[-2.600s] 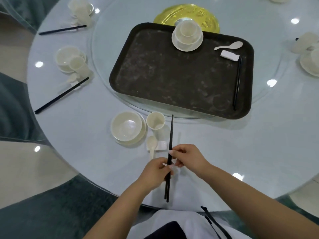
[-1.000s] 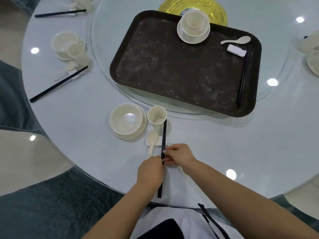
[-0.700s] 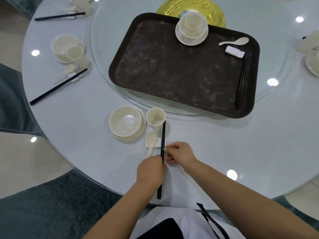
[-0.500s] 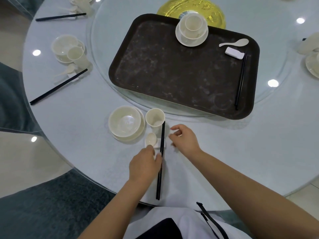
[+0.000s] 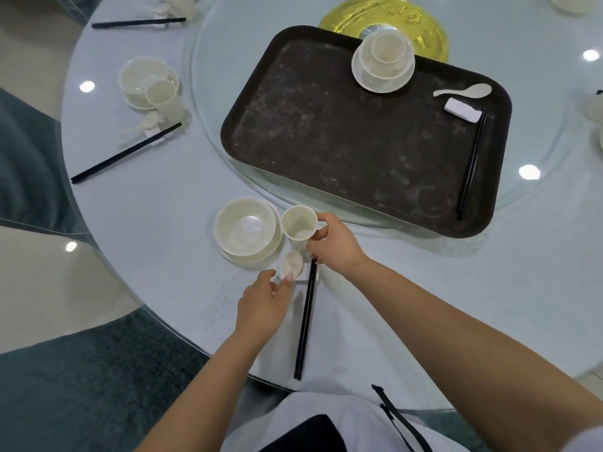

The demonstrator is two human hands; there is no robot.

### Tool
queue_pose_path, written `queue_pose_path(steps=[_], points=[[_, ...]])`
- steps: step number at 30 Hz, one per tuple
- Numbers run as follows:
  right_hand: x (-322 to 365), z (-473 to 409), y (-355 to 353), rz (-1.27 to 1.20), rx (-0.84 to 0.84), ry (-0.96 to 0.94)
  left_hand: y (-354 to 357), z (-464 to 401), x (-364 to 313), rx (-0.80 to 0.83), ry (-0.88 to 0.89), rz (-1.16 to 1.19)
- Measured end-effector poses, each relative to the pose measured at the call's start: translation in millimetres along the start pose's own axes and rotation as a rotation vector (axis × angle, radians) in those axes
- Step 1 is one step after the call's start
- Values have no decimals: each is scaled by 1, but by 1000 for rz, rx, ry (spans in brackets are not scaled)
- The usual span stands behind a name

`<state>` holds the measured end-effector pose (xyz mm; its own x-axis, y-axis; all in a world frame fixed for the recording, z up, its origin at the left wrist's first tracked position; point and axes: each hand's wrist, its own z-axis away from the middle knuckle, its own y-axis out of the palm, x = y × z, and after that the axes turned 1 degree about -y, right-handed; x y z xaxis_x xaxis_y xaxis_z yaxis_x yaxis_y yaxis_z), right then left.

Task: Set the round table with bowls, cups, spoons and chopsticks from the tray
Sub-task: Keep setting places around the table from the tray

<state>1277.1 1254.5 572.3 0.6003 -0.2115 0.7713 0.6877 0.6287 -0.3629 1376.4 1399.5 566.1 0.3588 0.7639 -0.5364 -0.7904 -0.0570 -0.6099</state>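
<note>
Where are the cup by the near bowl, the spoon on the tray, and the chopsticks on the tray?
cup [image 5: 298, 222], head view, inner wall below the rim
spoon on the tray [image 5: 477, 90], head view, its bowl end
chopsticks on the tray [image 5: 472, 164], head view, mid-shaft

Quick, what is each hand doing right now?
Left hand: open, fingertips touching the spoon.
Right hand: closed around the cup, holding it.

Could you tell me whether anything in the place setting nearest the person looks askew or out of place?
Nothing stands out: bowl, cup, spoon and chopsticks sit tidily together, nothing tipped or spilled.
</note>
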Motion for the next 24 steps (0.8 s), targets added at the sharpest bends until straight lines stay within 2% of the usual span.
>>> queue_pose_path(steps=[7,15,18,21,23,24], points=[[-11,0,-6,-45,-27,24,5,-6,2,-4,18,38],[-48,18,-42,-29,-177,54,6,-8,1,-5,39,82],[-54,23,-64,102,-359,-66,3,-8,-3,-41,21,69],[-59,24,-87,372,-593,-262,-4,-5,-10,-161,46,31],[-64,23,-101,535,-649,-315,-8,-2,-19,-236,87,41],[-67,23,-106,587,-618,-310,-9,0,-24,-262,114,51]])
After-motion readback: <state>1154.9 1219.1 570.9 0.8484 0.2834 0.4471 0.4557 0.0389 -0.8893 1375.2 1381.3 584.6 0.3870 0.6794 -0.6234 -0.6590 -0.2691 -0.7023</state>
